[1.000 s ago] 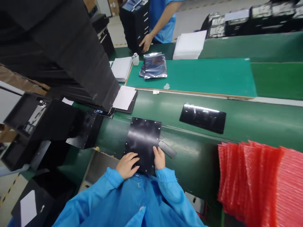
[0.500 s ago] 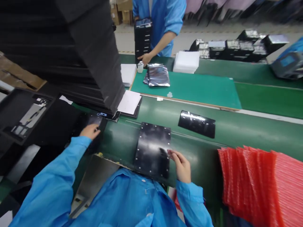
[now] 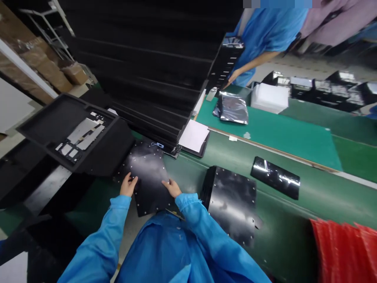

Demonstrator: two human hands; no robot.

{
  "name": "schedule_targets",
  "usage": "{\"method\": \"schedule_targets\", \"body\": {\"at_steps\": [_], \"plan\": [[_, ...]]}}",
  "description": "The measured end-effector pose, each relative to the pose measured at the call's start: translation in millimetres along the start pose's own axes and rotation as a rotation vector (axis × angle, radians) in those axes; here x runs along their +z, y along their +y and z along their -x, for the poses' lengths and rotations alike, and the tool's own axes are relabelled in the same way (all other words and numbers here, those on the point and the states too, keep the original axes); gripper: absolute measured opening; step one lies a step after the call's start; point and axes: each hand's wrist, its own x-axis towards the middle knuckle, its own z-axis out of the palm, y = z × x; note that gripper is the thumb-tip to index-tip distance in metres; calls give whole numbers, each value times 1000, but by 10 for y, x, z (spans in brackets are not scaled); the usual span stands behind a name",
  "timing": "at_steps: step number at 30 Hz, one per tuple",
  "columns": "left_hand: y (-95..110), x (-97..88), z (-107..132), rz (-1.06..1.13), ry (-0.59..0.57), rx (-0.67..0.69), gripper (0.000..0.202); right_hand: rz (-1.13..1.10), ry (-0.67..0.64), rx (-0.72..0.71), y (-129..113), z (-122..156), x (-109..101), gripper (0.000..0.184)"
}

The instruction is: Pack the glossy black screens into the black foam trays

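Your left hand and right hand are apart, on the near edge of a black drilled panel, beside the green conveyor belt. I cannot tell if they clamp it. A loose hold could let it slip against the black foam tray.

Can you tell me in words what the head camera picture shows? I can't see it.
A left hand and a right hand in blue sleeves touch the edges of a black panel dotted with small studs. A second black panel lies to the right on a green bench, near red padded sheets.
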Motion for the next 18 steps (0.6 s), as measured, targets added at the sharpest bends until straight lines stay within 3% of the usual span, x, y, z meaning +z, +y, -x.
{"method": "schedule_targets", "body": {"at_steps": [2,4,8,12,15,18], "plan": [[-7,141,56,64,-25,-5,53,28,46,3,9,165,-146,45],[27,388,199,124,-112,19,51,58,141,3,64,449,-434,47],[321,1140,646,326,-458,-32,46,100,408,26,231,1092,-1252,54],[776,1906,1074,448,-683,-92,41,-3,511,104,332,1537,-1977,59],[1026,2228,1305,439,-740,-20,40,-36,601,65,387,1774,-2380,59],[1197,2350,1505,252,-640,250,40,28,783,-46,525,1930,-2797,58]]}}
